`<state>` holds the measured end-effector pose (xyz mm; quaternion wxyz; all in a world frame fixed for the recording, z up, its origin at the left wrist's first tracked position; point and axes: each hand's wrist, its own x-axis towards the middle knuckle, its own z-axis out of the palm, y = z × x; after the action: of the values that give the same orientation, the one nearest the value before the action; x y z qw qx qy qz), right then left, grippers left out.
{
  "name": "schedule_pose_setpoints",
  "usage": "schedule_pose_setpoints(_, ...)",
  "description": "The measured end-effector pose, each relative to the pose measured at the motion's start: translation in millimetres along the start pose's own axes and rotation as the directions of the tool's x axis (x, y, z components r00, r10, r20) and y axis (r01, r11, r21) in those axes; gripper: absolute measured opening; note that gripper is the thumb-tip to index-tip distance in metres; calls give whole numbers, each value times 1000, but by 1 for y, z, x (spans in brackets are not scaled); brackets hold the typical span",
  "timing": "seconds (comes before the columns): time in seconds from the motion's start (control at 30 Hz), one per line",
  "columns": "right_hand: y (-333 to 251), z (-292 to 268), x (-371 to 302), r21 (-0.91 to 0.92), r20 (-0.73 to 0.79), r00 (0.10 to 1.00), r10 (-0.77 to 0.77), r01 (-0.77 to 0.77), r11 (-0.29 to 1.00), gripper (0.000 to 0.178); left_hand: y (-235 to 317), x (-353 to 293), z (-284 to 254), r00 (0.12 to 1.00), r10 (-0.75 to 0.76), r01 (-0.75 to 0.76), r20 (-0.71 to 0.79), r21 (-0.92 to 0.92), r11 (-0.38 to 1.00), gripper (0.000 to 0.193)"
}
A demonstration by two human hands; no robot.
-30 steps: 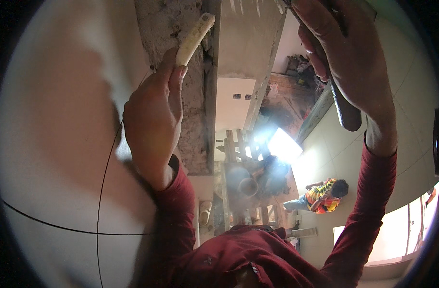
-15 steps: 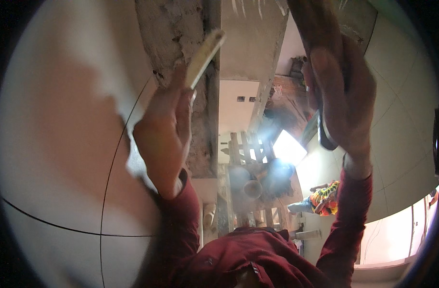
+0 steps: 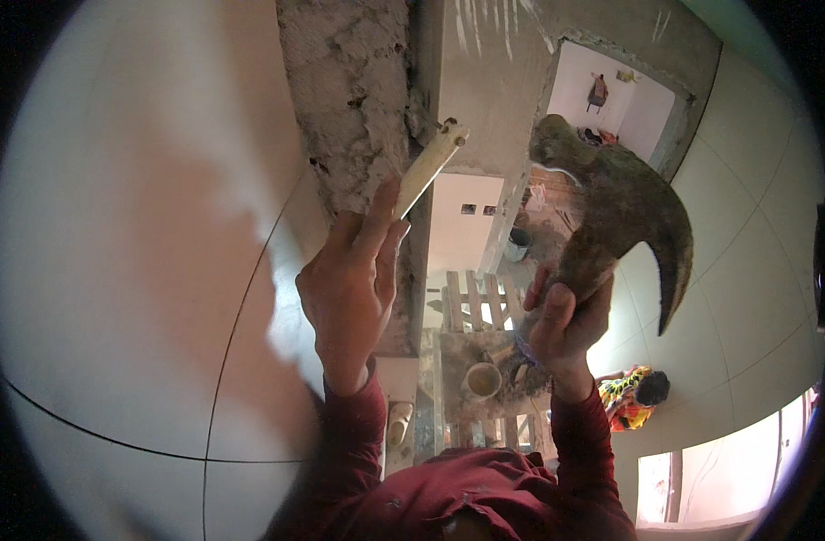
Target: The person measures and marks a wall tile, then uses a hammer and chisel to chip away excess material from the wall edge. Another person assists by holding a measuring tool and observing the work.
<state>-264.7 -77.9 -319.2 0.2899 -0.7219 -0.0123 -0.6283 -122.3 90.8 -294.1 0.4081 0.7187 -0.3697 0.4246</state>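
My left hand (image 3: 345, 293) is closed around a pale, narrow wooden strip (image 3: 429, 171), its fingers pinching the lower part. The strip slants up to the right, and what look like nail heads stick out at its upper end. That end is at the edge of a rough, chipped plaster band (image 3: 345, 108); whether it touches I cannot tell. To the right, my right hand (image 3: 570, 325) grips a worn claw hammer (image 3: 620, 194) close below its head. The claw curves down on the right, and the striking end points left toward the strip, apart from it. My fingers hide much of the handle.
Large pale tiles (image 3: 124, 325) cover the wall at left. Below are a slatted wooden platform (image 3: 474, 302), a round pan (image 3: 483, 380) and a dark bucket (image 3: 518, 243). A person in a colourful top (image 3: 627, 401) is at lower right. A wall opening (image 3: 651, 108) lies beyond the hammer.
My right hand has come down and left, bringing the hammer's head fully into view. The left hand and strip now appear lower and further right, as the whole view has shifted somewhat.
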Motion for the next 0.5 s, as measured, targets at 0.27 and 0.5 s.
schedule_pose_setpoints(0.27,14,28,-5,-234,192,981,13,33,972,48,25,16,-18,996,-68,65,52,60,996,38)
schedule_pose_setpoints(0.5,18,40,-3,364,-7,997,-81,79,928,37,29,20,-22,993,-106,103,51,56,993,35)
